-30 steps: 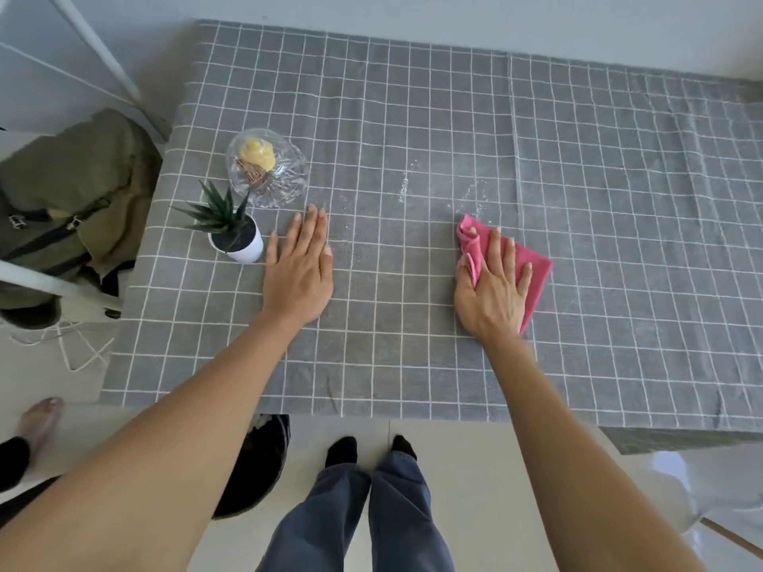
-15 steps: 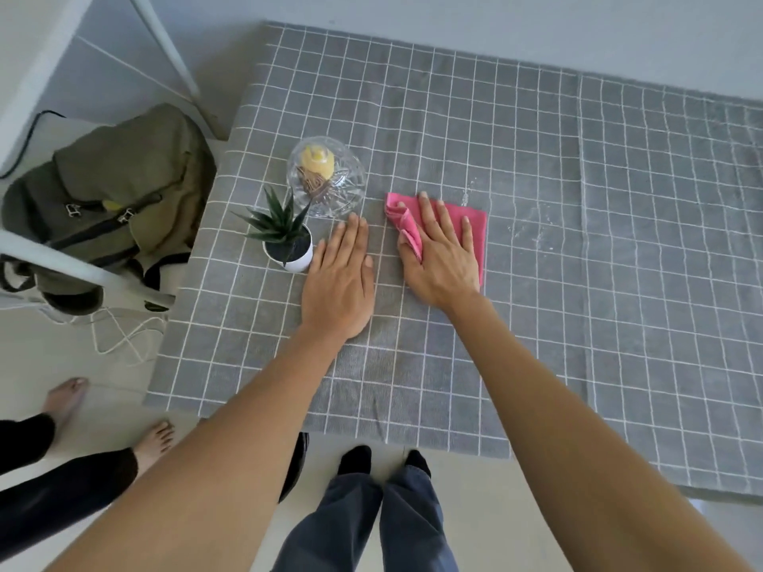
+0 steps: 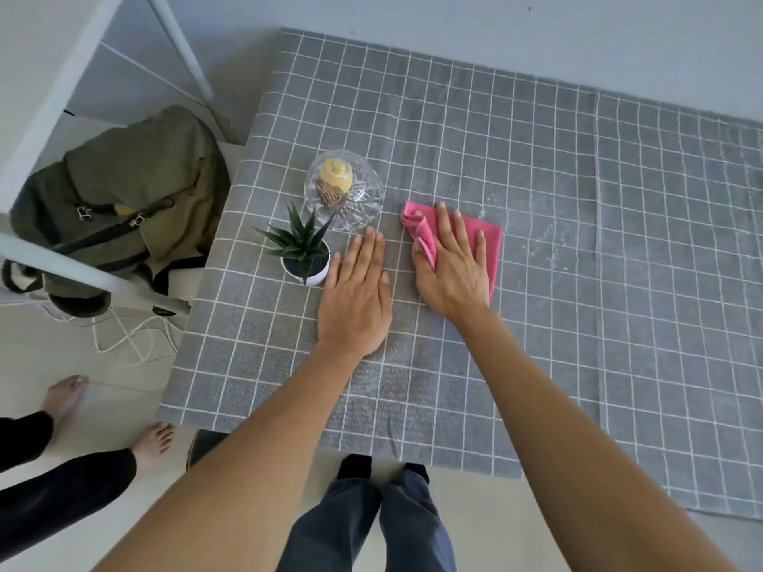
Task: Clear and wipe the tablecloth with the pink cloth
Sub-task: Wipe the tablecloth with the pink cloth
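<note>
Wiping is underway but I'd say there's plenty left. There's a pale whitish smear or dusting on the tablecloth (image 3: 536, 365) out at about 3 o'clock from the pink cloth (image 3: 489, 237) — hard to tell if it's crumbs or residue, it's pretty faint — and that patch looks untouched so far. The "clear" part isn't finished either: a glass dish (image 3: 343, 189) with something yellow in it and a small potted succulent (image 3: 303, 258) sit on the left side of the table.

The right hand (image 3: 452, 270) is flat, fingers spread, palm pressing the cloth down on the fabric — not clenched around it, and one edge is bunched up by the thumb. The left hand (image 3: 357, 303) is open too, flat on the bare tablecloth just beside the plant at its 3 o'clock, holding nothing, probably bracing the fabric.
</note>
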The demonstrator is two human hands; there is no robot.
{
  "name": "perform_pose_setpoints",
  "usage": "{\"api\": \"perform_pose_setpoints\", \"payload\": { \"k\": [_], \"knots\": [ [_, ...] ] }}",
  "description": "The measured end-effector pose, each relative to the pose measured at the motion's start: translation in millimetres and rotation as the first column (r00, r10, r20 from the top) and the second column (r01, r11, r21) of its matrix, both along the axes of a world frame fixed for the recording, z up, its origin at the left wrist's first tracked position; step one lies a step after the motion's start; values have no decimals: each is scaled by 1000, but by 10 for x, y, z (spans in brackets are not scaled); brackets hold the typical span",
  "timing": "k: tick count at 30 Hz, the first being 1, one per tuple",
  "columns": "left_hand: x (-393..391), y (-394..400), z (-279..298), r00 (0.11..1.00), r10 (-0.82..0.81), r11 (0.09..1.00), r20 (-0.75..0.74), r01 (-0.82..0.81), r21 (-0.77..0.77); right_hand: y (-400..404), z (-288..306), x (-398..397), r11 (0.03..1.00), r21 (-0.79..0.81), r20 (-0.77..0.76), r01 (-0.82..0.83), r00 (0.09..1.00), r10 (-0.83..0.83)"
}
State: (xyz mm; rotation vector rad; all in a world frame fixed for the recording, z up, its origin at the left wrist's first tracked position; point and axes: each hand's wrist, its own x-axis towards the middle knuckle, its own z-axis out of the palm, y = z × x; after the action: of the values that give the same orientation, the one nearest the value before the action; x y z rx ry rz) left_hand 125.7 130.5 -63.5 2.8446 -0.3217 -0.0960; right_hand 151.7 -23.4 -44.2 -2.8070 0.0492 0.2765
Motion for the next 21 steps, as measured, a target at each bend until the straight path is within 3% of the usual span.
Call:
{"api": "perform_pose_setpoints", "payload": {
  "k": [7, 16, 21],
  "knots": [
    [-6, -6, 16, 1000, -3, 1000, 6, 3, -12, 105, 1, -491, 1000, 17, 46, -19, 999, 18],
    [-4, -13, 16, 1000, 14, 1000, -2, -14, 15, 54, 6, 102, 998, 19, 11, 52, 999, -52],
    [-12, -18, 36, 1000, 10, 1000, 4, -10, 18, 99, 8, -295, 999, 53, 41, 9, 999, -11]
  ]
}}
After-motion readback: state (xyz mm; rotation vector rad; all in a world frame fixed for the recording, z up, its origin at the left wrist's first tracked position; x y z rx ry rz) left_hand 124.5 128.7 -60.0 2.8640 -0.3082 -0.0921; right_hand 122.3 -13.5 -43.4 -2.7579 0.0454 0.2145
